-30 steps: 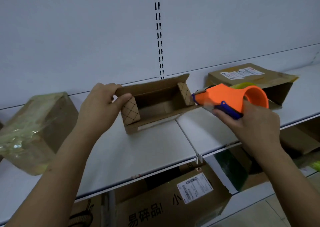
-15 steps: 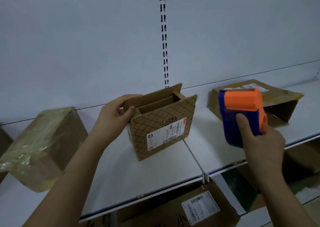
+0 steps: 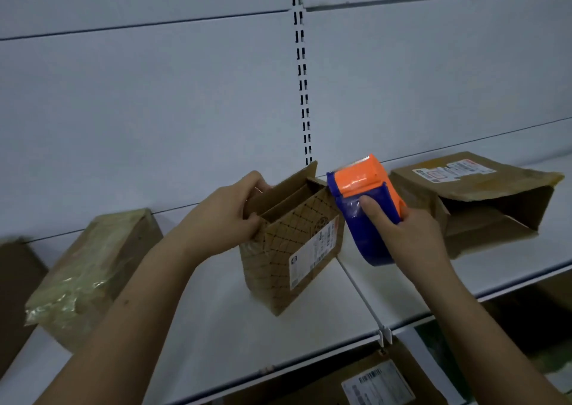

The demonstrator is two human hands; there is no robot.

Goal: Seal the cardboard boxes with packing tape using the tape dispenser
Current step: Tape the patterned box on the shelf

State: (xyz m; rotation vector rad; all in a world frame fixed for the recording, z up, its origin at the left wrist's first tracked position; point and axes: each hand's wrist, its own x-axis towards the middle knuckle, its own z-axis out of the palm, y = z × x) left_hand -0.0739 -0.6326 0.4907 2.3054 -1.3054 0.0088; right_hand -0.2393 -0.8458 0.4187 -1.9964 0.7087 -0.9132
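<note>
On the white shelf [image 3: 192, 321], near its middle, a small patterned cardboard box [image 3: 294, 249] stands upright with its top flaps open. Its upper left edge is gripped by the left hand [image 3: 223, 219]: the fingers are curled over the rim, the thumb is pressed against the near face, and the fingertips are hidden inside the box. Just right of the box, the orange and blue tape dispenser [image 3: 365, 206] is held by the right hand [image 3: 411, 237], whose thumb is laid flat along the blue side while the other fingers are wrapped behind it, out of sight. The dispenser's upper left corner appears to touch the box's top right corner, though blur makes contact uncertain. Three boxes are counted on the shelf: the patterned one, a tape-wrapped box [image 3: 89, 274] at the left and a crushed, open-sided box [image 3: 483, 200] at the far right. A dark shape is cut off at the left edge. Below the shelf, one labelled carton [image 3: 365, 383] is partly seen.
</note>
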